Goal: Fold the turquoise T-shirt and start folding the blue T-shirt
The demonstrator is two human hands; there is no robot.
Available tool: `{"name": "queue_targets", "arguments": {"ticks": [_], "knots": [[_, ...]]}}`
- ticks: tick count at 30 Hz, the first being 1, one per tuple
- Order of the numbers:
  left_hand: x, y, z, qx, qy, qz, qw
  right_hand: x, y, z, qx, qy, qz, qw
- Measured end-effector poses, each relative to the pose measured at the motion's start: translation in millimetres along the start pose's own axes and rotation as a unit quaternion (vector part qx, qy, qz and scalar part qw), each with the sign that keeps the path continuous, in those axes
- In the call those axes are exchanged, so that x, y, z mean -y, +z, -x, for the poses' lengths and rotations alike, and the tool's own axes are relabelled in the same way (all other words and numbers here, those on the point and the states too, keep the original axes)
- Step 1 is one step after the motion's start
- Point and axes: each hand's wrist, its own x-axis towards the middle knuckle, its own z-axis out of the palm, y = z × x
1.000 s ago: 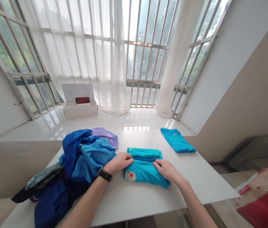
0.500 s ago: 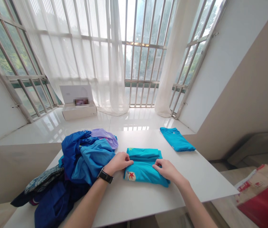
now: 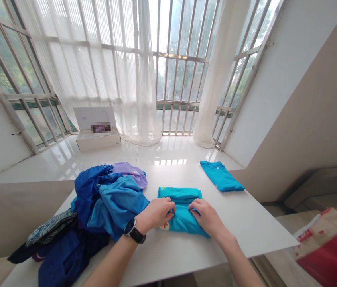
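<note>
A turquoise T-shirt (image 3: 180,203) lies folded into a rectangle on the white table (image 3: 168,259), and my two hands press on its near half. My left hand (image 3: 155,215), with a black wristwatch (image 3: 134,232) on the wrist, grips the fabric at the shirt's left side. My right hand (image 3: 207,218) holds the right side, and the fingertips of both hands nearly meet. The star print (image 3: 164,226) is almost hidden under my left hand. A heap of blue and purple clothes (image 3: 111,199) touches the side of my left hand.
A second folded turquoise shirt (image 3: 221,176) lies at the table's far right. Dark patterned clothes (image 3: 51,227) spill over the left table edge. A red and brown paper package (image 3: 326,249) sits low at right. An open white box (image 3: 96,129) stands on the glossy ledge by the curtained windows.
Both hands have moved inward and gathered the near part of the shirt, which now covers most of the star print. The view has shifted slightly.
</note>
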Motion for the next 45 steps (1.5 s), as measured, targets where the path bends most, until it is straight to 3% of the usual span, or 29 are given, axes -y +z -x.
{"name": "queue_targets", "arguments": {"ticks": [4,9,15,19,26,32,38,41,45], "knots": [[2,1.4,1,0.008,-0.003,0.019,1.000,15,6,-1,-0.016,-0.061,-0.008,0.998],[12,2.0,-2,-0.001,-0.015,0.074,0.997,14,26,8,-0.023,-0.050,-0.012,0.998],[19,9.5,-5,-0.142,-0.144,0.027,0.979,9,32,13,-0.033,-0.060,-0.010,0.998],[27,13.0,-3,-0.121,-0.190,0.034,0.974,11,31,12,-0.040,-0.057,-0.018,0.997],[40,23.3,-11,-0.126,-0.177,0.141,0.966,12,30,13,-0.052,-0.051,-0.043,0.996],[28,20.3,-11,-0.137,-0.208,0.083,0.965,11,31,13,-0.054,-0.051,-0.047,0.996],[25,16.0,-12,-0.133,-0.220,0.105,0.961,13,29,13,-0.046,-0.043,-0.050,0.997],[28,15.8,-14,-0.155,-0.200,0.123,0.960,13,29,13,-0.046,-0.039,-0.049,0.997],[35,10.8,-14,-0.144,-0.155,0.230,0.950,12,30,13,-0.048,-0.039,-0.051,0.997]]}}
